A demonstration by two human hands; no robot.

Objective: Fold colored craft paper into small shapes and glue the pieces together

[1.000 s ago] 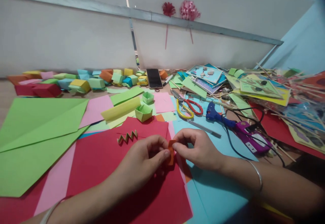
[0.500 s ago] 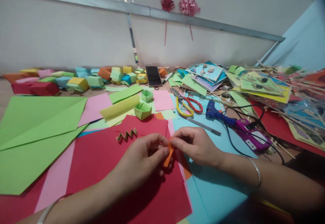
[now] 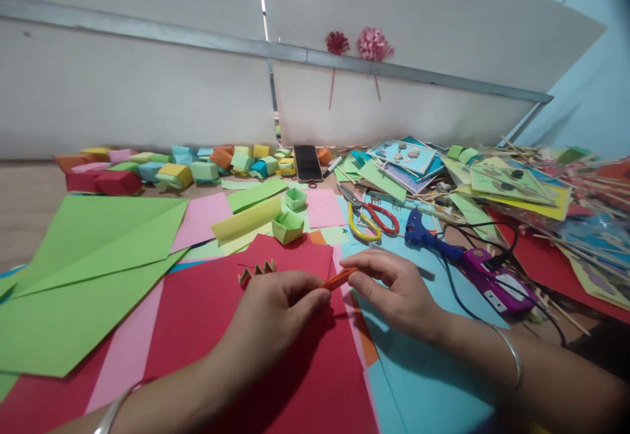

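A narrow folded orange paper strip (image 3: 339,280) is stretched between my two hands, above a large red paper sheet (image 3: 207,316). My left hand (image 3: 280,306) pinches its left end between thumb and fingers. At the other end, my right hand (image 3: 388,289) has its thumb and fingertips closed on the strip. A zigzag-folded olive paper strip (image 3: 256,272) stands on the red sheet just behind my left hand, partly hidden by it. Two small green paper boxes (image 3: 288,226) sit farther back, beyond the red sheet.
Scissors (image 3: 367,217), a blue glue gun (image 3: 428,237) and a purple power strip (image 3: 497,283) with black cable lie to the right. Folded paper blocks (image 3: 174,174) line the back left. A phone (image 3: 308,163) rests near the wall. Green sheets (image 3: 73,303) cover the left; craft cards (image 3: 403,155) pile up back right.
The orange strip has turned from steeply slanted to nearly level, and my hands have moved slightly apart along it. The whole view has shifted a little, with the scene lower and farther right.
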